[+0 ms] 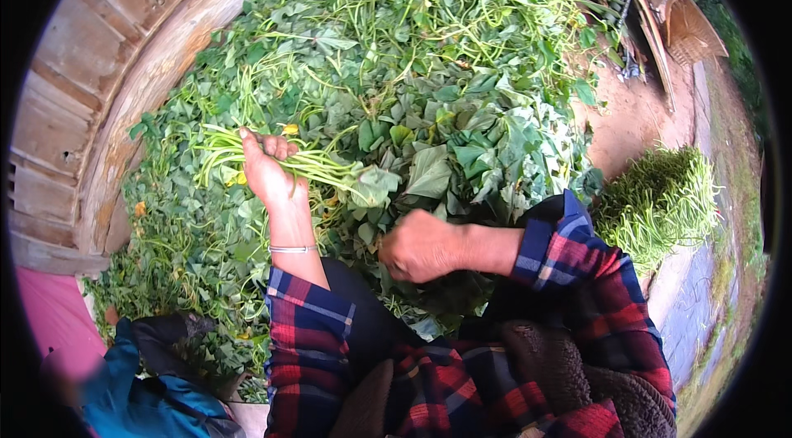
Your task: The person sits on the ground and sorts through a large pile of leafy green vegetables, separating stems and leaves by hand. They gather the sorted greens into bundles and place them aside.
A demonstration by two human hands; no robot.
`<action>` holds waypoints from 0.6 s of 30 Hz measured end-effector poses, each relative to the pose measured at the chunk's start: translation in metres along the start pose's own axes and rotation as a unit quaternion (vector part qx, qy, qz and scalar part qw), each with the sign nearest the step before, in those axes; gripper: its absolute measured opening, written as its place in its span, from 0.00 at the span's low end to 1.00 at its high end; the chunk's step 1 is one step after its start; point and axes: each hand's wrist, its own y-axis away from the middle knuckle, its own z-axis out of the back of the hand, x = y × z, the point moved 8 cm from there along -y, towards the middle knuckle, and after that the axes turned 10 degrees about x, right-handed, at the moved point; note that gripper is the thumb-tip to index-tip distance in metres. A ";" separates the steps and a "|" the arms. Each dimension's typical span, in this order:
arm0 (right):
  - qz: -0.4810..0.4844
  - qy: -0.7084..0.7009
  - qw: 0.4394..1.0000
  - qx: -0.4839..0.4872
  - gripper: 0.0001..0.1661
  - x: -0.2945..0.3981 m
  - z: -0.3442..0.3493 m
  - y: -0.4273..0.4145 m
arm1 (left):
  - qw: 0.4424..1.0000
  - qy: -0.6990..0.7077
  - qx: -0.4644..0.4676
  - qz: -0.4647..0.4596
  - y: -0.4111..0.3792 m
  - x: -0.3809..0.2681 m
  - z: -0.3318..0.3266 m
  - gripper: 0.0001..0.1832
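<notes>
My left hand grips a bunch of thin green leaf stems. The cut-looking ends point left, and a leaf hangs from the right end. A bracelet circles the left wrist. To the right and lower, my right hand is curled in a fist, slightly blurred, above dark leaves near my lap. Its fingertips are turned down and hidden, so whether it holds anything cannot be told. Beneath and beyond both hands spreads a large heap of leafy green vines.
A stack of green stems stands at the right. Curved wooden boards border the heap at left. Another person in a teal sleeve sits at lower left. A woven basket or hat lies at upper right, beside dry stalks.
</notes>
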 end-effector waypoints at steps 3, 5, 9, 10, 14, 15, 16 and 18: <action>0.036 -0.055 0.997 -0.037 0.06 0.009 0.001 0.005 | 0.997 0.070 0.003 0.011 -0.009 -0.005 0.015 0.15; -0.013 -0.120 0.987 -0.109 0.06 -0.010 0.032 0.010 | 0.995 0.089 0.031 0.024 -0.010 -0.001 0.013 0.16; -0.137 -0.414 0.883 -0.173 0.10 -0.070 0.060 0.022 | 0.985 0.144 0.072 0.063 -0.012 0.005 0.013 0.16; -0.157 -0.422 0.872 -0.191 0.09 -0.086 0.058 0.026 | 0.982 0.156 0.083 0.068 -0.011 0.006 0.010 0.15; -0.152 -0.210 0.926 -0.276 0.08 -0.083 0.070 0.031 | 0.975 0.160 0.124 0.089 -0.008 0.011 -0.001 0.15; -0.134 -0.117 0.938 -0.299 0.08 -0.073 0.076 0.030 | 0.974 0.159 0.134 0.093 -0.008 0.014 -0.005 0.15; -0.098 -0.131 0.947 -0.278 0.09 -0.067 0.075 0.024 | 0.972 0.158 0.144 0.096 -0.007 0.016 -0.009 0.15; -0.080 -0.106 0.960 -0.248 0.12 -0.055 0.064 0.016 | 0.969 0.162 0.154 0.109 -0.004 0.022 -0.014 0.15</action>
